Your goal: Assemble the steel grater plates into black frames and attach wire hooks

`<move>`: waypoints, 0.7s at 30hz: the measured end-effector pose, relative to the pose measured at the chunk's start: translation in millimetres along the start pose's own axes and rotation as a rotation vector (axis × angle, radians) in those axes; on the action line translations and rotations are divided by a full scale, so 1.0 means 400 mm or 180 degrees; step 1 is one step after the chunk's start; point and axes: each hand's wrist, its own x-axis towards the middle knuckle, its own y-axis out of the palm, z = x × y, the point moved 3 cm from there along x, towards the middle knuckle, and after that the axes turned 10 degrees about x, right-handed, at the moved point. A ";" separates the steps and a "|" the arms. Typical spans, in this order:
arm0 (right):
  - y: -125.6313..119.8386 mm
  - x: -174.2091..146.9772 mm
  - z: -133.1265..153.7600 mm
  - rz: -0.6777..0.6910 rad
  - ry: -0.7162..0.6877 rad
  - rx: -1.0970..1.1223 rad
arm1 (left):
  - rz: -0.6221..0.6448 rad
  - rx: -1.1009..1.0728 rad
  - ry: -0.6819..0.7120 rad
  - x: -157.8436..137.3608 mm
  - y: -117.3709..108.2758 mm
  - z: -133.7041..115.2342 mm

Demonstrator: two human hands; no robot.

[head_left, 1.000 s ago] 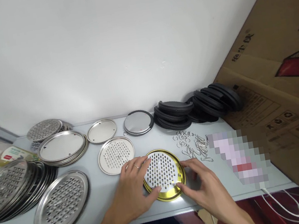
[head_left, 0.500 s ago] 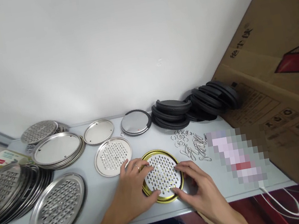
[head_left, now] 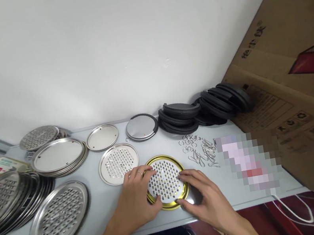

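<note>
A round grater plate [head_left: 165, 180] with rows of raised holes lies in a shallow gold-rimmed dish [head_left: 172, 206] near the table's front edge. My left hand [head_left: 138, 196] grips its left side, thumb at the near rim and fingers over the far left rim. On the right side my right hand [head_left: 208, 197] pinches the rim, its thumb near the bottom and fingertips at the plate's edge. Just behind my left hand rests another pale grater plate [head_left: 118, 165]. A silver, darker-rimmed grater plate [head_left: 60, 218] lies further left.
Stacked grater plates [head_left: 1, 203] and plain silver discs [head_left: 57, 155] stand at the left. Further back are a single disc [head_left: 102, 137], a disc with black edging [head_left: 142, 126] and black curved pieces [head_left: 179, 115]. Metal rings and clips [head_left: 200, 152] lie right. A cardboard box [head_left: 286, 96] borders the table.
Both hands and the gold-rimmed dish with its grater plate have shifted slightly left. My right fingertips remain at the plate's edge. The view has also moved a little.
</note>
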 end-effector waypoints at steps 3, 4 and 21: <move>0.001 -0.002 0.005 0.0030 -0.0037 -0.0070 | 0.0045 0.0031 0.0034 -0.006 -0.003 0.002; 0.001 -0.003 0.007 0.0033 -0.0040 -0.0087 | 0.0063 0.0036 0.0087 -0.009 -0.006 0.005; 0.007 0.028 0.024 0.0321 -0.0135 -0.0391 | 0.0145 0.0344 0.0386 -0.017 -0.069 0.029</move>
